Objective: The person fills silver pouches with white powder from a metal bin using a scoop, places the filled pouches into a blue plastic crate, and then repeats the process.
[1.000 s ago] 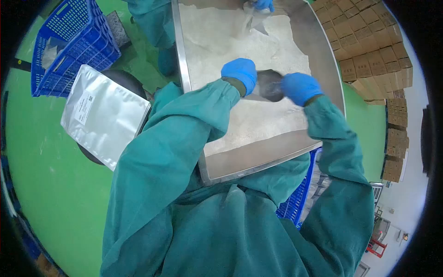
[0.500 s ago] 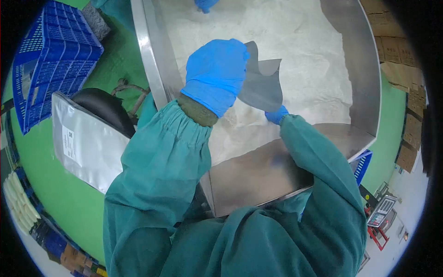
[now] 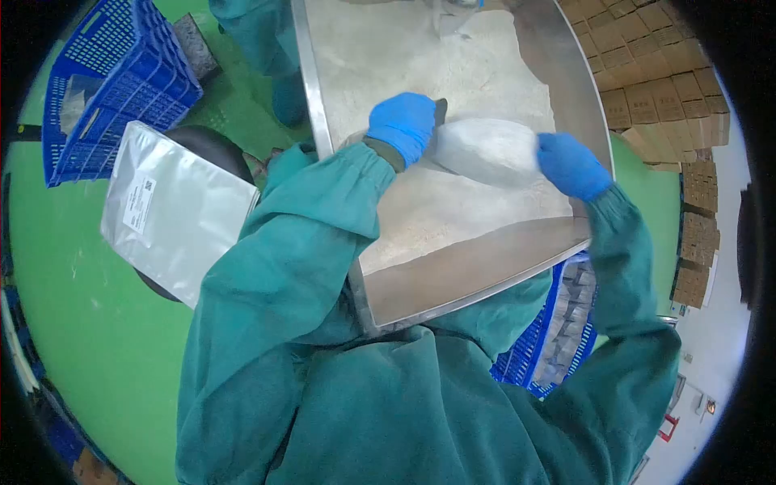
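Note:
My left hand (image 3: 402, 128), in a blue glove, is closed at the left end of a grey scoop (image 3: 440, 111), of which only a dark edge shows beside the fingers. Between my hands spreads a whitish, translucent-looking, bag-like form (image 3: 487, 151), blurred by motion. My gloved right hand (image 3: 572, 166) is closed at its right end, near the bin's right wall. Whether this form is a bag or heaped powder I cannot tell. Pale powder (image 3: 453, 218) lies beneath both hands in a large metal bin (image 3: 477, 293).
At the top, another person's gloved hand holds a clear bag (image 3: 453, 14); a green sleeve (image 3: 257, 32) shows at upper left. A silver pouch (image 3: 182, 210) lies on a dark stool (image 3: 214, 149). Blue crates (image 3: 129, 93) stand left and below right. Cardboard boxes (image 3: 655, 101) line the right.
My right hand has moved right and up, away from my left hand. The whitish form now shows where the bare grey scoop was. My view has shifted, showing the crate of silver packs below right.

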Motion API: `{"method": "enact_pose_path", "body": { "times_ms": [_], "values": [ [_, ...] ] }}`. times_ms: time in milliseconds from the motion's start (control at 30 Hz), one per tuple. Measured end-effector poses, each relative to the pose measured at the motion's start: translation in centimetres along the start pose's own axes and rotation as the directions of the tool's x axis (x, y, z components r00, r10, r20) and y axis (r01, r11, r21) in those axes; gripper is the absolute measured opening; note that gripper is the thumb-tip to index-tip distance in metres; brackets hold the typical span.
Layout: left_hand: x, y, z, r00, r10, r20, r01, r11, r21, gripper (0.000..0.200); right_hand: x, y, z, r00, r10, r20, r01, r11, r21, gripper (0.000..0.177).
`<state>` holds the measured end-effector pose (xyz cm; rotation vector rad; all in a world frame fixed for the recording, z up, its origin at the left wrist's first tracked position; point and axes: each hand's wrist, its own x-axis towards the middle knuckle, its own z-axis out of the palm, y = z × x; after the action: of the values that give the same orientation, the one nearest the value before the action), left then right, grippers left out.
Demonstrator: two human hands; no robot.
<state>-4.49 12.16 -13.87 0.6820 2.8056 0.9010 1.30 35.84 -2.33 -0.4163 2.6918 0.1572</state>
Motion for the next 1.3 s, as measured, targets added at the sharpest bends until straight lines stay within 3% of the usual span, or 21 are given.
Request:
{"method": "enact_pose_path", "body": {
  "times_ms": [67,100,167,267,333,400,500,533,567,600,667,733,867,933,1000,1100,1233,1300],
  "values": [
    [-0.1,-0.1,0.5,1.000,0.002,0.017,-0.002,1.000,0.005,0.026,3.0,-3.1,0.7,0.997,-0.006,-0.079,0.006,1.000,0.002,0.025],
    [0.0,0.1,0.1,1.000,0.002,0.004,-0.002,1.000,0.011,0.026,4.3,-5.0,0.4,0.987,0.159,0.005,-0.158,0.984,-0.078,0.022],
    [0.5,0.1,-0.2,0.995,-0.030,0.098,0.027,0.999,0.028,0.025,4.6,-2.8,0.9,0.984,0.169,0.060,-0.153,0.965,-0.211,0.020],
    [1.3,-1.9,0.8,0.999,0.049,-0.019,-0.048,0.998,0.047,0.021,-0.2,-0.4,-3.9,0.970,0.225,0.092,-0.182,0.925,-0.334,0.020],
    [1.3,-2.0,-0.3,0.999,0.044,0.005,-0.044,0.999,0.009,0.019,-0.4,2.6,-2.2,0.958,0.249,0.146,-0.175,0.904,-0.391,0.021],
    [1.3,-2.7,0.5,0.999,0.021,-0.034,-0.023,0.997,-0.071,0.016,2.4,5.5,5.6,0.892,0.413,0.183,-0.392,0.909,-0.141,0.019],
    [1.1,-2.8,0.9,0.999,0.032,-0.011,-0.032,0.999,0.022,0.016,8.9,7.9,25.2,0.909,0.220,0.354,-0.203,0.975,-0.086,0.027],
    [1.2,-2.9,0.7,1.000,0.015,-0.001,-0.015,0.999,0.029,0.016,10.1,4.7,28.9,0.935,0.117,0.334,-0.131,0.991,0.018,0.028],
    [1.1,-2.7,0.6,0.998,0.034,-0.056,-0.032,0.999,0.039,0.016,10.9,1.0,31.8,0.926,0.121,0.358,-0.208,0.954,0.214,0.031],
    [1.1,-2.9,0.6,0.993,0.055,-0.105,-0.050,0.997,0.050,0.016,11.8,-1.9,36.8,0.972,0.051,0.230,-0.107,0.966,0.235,0.031],
    [1.5,-3.4,0.5,0.991,0.058,-0.124,-0.052,0.997,0.052,0.015,11.7,-4.3,39.2,0.994,-0.021,0.103,-0.007,0.967,0.256,0.031],
    [1.4,-3.2,0.5,0.984,0.083,-0.157,-0.079,0.996,0.034,0.015,9.6,-3.8,30.9,0.920,-0.025,0.391,-0.132,0.919,0.371,0.028],
    [1.7,-2.8,-0.4,0.996,0.015,-0.093,-0.012,0.999,0.034,0.015,2.4,0.0,16.2,0.931,0.056,0.360,-0.155,0.955,0.251,0.030],
    [1.8,-3.1,-0.3,0.996,0.022,-0.086,-0.019,0.999,0.036,0.015,-1.0,0.3,8.0,0.968,0.133,0.211,-0.186,0.949,0.254,0.029],
    [1.8,-3.5,0.5,0.997,0.017,-0.071,-0.019,1.000,-0.024,0.016,-2.5,-0.1,1.1,0.939,0.263,0.222,-0.321,0.902,0.290,0.028],
    [1.1,-2.4,-0.3,1.000,-0.014,-0.016,0.014,1.000,0.006,0.017,-1.0,-0.9,-3.2,0.967,0.238,0.088,-0.253,0.928,0.272,0.028],
    [0.7,-2.4,0.0,0.998,-0.004,-0.064,0.000,0.998,-0.062,0.018,5.9,-4.7,-0.6,0.999,0.040,0.001,-0.039,0.998,-0.038,0.028],
    [0.7,-2.8,0.4,0.999,-0.012,-0.053,0.010,0.999,-0.045,0.020,6.3,-6.0,-1.1,0.995,0.092,0.039,-0.087,0.990,-0.115,0.028]
  ]
}}
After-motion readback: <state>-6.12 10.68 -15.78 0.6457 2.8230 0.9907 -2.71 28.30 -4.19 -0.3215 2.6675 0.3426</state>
